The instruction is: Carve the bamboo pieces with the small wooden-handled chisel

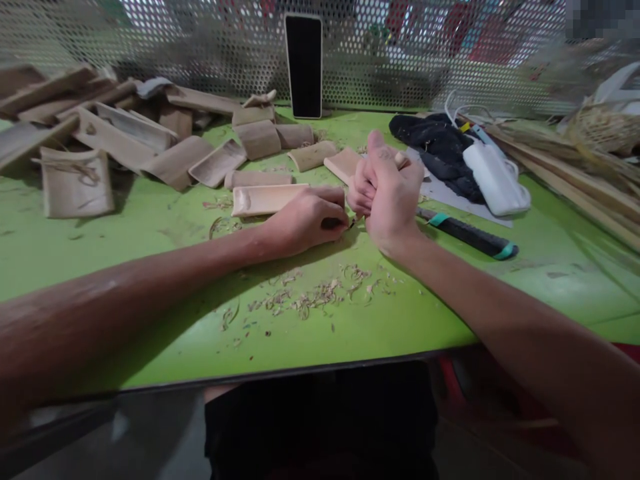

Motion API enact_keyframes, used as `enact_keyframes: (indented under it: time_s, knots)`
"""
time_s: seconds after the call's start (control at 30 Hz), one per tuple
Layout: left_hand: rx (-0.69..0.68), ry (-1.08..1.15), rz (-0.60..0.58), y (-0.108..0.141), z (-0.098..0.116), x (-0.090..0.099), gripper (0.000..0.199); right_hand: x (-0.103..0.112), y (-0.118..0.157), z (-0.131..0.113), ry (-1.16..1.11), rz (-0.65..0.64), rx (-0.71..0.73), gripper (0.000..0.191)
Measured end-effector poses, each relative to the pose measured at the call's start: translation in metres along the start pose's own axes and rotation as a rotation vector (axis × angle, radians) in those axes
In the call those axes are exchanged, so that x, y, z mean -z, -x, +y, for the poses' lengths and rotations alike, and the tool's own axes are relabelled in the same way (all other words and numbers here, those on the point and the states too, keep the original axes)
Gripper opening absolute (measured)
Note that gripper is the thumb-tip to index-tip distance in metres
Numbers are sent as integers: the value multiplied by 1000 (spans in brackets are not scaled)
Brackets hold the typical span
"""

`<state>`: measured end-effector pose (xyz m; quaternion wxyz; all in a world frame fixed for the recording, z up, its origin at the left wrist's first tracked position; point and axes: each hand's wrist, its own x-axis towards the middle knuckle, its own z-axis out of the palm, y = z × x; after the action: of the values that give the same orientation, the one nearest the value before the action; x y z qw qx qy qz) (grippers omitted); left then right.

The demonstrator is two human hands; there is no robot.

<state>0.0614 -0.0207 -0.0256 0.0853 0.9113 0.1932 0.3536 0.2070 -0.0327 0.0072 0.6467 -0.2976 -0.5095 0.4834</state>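
Observation:
My left hand (313,217) rests low over the green table, thumb and fingers closed in a pinch. A small dark tip (351,223) shows at its fingertips; what it belongs to is hidden. Beside that hand lies a pale curved bamboo piece (270,200), its right end behind my knuckles. My right hand (387,193) is curled into a fist, thumb on top. A light rounded end, like wood, peeks out of the fist; the rest is covered. Just right of the fist lies a utility knife (467,235) with a black and teal handle.
Bamboo pieces (175,160) are heaped at the left and back. Shavings (320,297) litter the green table (190,347). A phone (304,67) stands against the perforated metal screen (210,60). At right are a black cloth (440,150), a white device (495,177) and long strips (575,173).

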Motion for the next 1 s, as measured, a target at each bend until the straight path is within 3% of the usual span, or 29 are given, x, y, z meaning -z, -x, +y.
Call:
enact_keyframes:
  time_s: [0.4,1.0]
  knots:
    - [26,9,-22,0,3,2,18,1,-4,1,105,68,-21,77]
    - [24,17,-24,-1,3,2,18,-2,-6,9,47,97,-31,74]
